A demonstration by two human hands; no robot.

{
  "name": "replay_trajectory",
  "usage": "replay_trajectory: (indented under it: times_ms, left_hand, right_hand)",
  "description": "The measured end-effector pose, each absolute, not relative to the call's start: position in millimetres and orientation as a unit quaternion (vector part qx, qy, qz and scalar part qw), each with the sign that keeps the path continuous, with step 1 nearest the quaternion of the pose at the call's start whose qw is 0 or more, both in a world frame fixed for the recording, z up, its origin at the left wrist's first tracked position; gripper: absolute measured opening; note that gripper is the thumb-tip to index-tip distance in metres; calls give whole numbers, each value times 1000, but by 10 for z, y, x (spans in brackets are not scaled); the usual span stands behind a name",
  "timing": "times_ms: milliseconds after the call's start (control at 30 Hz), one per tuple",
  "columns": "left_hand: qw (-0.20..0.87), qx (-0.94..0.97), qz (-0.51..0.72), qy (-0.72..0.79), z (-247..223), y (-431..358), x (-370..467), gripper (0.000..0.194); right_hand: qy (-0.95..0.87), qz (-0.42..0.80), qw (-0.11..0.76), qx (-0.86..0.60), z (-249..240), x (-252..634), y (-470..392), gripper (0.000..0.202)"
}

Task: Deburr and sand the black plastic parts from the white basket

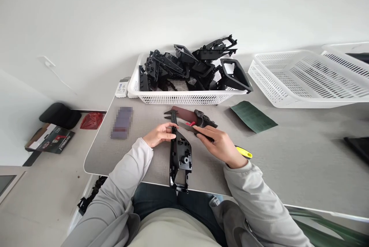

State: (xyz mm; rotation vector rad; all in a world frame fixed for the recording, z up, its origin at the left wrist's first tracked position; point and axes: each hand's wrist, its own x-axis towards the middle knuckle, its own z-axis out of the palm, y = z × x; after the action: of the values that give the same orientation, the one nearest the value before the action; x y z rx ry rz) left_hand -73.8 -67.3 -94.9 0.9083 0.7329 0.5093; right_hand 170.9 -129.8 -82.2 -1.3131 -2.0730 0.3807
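My left hand is closed on the upper end of a long black plastic part, thumb and fingers pinching its narrow tip. The part stretches toward my body, its lower end reaching past the table's front edge. Clips, a round boss and a rectangular opening show on it. In my right hand is a knife with a flat grey blade and dark handle. Its blade points left, close to the part's upper end; I cannot tell whether they touch. Just beyond my left fingers lies a black caliper.
Behind stands a white basket piled with black plastic parts. More white baskets are at right. Brown sandpaper, a dark crumpled item, green sandpaper, a yellow-handled tool and a blurred rectangle lie on the table.
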Motion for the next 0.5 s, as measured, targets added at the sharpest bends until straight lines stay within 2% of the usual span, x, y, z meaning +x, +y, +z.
replay_trajectory:
  times_ms: [167, 367, 500]
  left_hand:
    - [800, 422, 225, 363, -973, -697, -713, 56]
    - [810, 388, 266, 352, -912, -724, -661, 52]
    - [813, 408, 247, 334, -860, -705, -680, 44]
  right_hand:
    - [-806, 158, 291, -491, -814, 1721, -1303, 37]
    - [-802, 161, 311, -483, -817, 1721, -1297, 36]
    - [-803, 163, 314, -479, -808, 1720, -1303, 36]
